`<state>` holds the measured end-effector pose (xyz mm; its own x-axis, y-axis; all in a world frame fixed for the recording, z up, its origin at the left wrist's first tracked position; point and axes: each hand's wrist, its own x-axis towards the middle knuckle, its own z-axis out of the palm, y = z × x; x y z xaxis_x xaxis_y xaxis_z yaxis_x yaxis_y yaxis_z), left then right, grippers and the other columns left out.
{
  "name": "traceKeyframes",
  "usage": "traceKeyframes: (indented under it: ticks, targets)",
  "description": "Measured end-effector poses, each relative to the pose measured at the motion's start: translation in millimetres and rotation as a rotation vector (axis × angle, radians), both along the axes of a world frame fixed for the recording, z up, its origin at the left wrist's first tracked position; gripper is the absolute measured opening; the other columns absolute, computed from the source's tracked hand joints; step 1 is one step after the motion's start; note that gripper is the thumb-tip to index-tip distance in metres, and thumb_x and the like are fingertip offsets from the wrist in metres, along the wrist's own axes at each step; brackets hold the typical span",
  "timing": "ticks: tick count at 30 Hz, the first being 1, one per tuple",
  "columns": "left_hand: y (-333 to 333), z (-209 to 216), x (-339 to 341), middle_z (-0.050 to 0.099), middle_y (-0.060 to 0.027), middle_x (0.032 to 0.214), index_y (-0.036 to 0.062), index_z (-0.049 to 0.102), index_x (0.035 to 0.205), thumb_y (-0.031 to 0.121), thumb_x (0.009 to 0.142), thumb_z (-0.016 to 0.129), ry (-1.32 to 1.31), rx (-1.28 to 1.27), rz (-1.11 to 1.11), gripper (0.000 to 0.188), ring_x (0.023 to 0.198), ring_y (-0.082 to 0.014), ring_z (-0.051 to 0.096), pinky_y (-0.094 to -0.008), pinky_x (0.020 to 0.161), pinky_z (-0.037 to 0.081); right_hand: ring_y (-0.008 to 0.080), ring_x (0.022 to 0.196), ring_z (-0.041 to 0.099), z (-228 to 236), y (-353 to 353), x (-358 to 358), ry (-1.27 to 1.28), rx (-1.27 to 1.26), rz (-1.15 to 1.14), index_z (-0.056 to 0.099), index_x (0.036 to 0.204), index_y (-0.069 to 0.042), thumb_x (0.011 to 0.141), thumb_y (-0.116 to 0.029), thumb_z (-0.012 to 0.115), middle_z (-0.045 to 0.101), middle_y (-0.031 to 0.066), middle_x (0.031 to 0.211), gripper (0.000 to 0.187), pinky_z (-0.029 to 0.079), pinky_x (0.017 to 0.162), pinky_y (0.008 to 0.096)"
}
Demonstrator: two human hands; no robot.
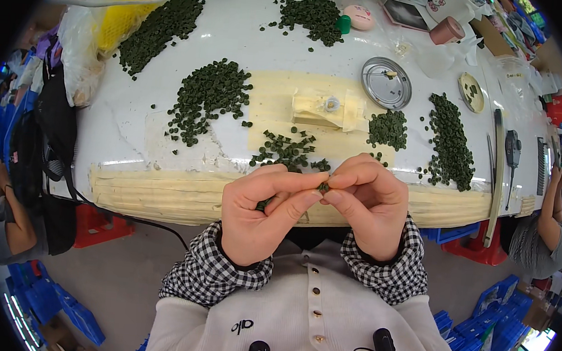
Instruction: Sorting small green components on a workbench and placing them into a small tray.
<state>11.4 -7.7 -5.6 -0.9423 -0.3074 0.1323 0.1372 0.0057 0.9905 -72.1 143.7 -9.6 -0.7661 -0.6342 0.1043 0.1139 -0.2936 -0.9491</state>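
Thumb and forefinger of my left hand (258,206) and my right hand (373,205) meet in front of me at the table's near edge. Between their fingertips is a small dark green plastic part (323,187), mostly covered. More green pieces (263,205) show inside the curled fingers of my left hand. Just beyond my hands lies a loose group of spool-shaped green parts (288,151). Behind it, a tape-wrapped block (318,115) carries a small clear round piece (331,104). To its right is a flat pile of green discs (387,129).
Larger heaps of green parts lie left (209,99), far left (160,33), at the back (310,18) and right (449,141). A round metal lid (381,99) sits near the right heap. Long tools (497,171) line the right edge. Other people (544,226) sit at both sides.
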Motion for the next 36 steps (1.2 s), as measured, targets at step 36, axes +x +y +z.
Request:
traceKeyframes:
  ticks: [36]
  targets:
    - [-1.8,-7.1,1.8,0.045,0.0033,0.059,0.0025,0.071,0.092,-0.004,0.075,0.073,0.025,-0.090,0.155,0.018,0.054,-0.0046,0.036,-0.0197,0.050,0.029,0.0166,0.074,0.061,7.5,3.0,-2.0,0.669,0.249,-0.028,0.066,0.111,-0.003,0.079,0.005,0.067,0.064,0.0100,0.092,0.033,0.051,0.065,0.0244]
